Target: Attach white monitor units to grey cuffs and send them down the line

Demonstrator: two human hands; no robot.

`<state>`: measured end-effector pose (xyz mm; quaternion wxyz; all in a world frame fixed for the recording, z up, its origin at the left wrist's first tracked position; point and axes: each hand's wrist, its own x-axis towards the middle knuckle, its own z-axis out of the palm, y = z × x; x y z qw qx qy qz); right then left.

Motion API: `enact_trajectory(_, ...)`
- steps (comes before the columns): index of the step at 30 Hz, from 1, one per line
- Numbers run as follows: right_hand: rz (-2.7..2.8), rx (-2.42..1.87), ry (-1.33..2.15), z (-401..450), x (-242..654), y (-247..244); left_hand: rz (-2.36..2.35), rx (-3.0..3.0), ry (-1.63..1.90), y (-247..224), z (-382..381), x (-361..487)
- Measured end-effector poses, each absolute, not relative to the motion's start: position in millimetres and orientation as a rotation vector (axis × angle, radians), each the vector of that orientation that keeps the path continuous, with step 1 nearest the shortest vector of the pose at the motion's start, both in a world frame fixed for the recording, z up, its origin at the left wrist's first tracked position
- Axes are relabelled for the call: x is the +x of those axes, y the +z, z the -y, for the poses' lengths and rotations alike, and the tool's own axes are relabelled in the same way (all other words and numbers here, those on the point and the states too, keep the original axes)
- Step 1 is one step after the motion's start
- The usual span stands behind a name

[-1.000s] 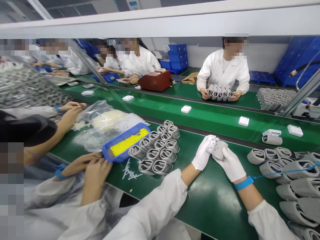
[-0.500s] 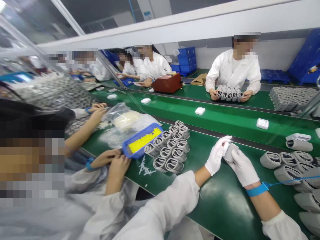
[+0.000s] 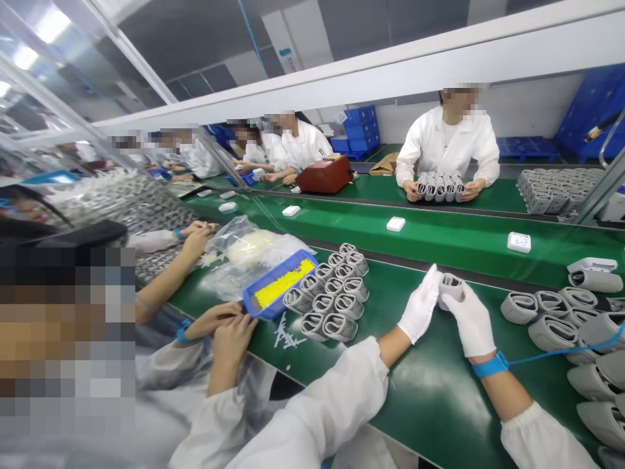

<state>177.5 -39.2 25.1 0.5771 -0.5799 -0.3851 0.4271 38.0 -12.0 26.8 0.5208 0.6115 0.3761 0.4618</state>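
My right hand (image 3: 469,319), in a white glove with a blue wrist strap, is closed around a grey rolled cuff (image 3: 450,291). The cuff's coiled end faces up, above the green bench. Beside it, my left hand (image 3: 420,306), also gloved, has its fingers stretched out straight against or very close to the cuff's left side; whether they touch cannot be made out. To the left stands a group of similar rolled cuffs (image 3: 336,293) in rows. More grey cuffs (image 3: 554,332) sit at the right, with the strap's blue cord passing over them.
A green conveyor (image 3: 342,218) carries white devices (image 3: 518,242) behind the bench. Left of the cuffs lie a blue tray (image 3: 251,306) of yellow pieces, white strips (image 3: 286,333) and a plastic bag (image 3: 234,228). A co-worker's hands (image 3: 229,332) are close by; another person sits opposite.
The cuff has turned in my right hand, so its coiled end shows instead of a flat grey side. My left fingers have straightened beside it. The view has shifted slightly.
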Motion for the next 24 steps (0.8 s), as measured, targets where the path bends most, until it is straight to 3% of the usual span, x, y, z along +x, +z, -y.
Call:
enact_trajectory(16,1.675,-1.316,0.652,55,194,36,-0.982,1.409,0.899,37,-10,12)
enact_trajectory(24,1.521,-1.302,0.75,56,191,36,-0.968,1.352,0.919,25,-13,7)
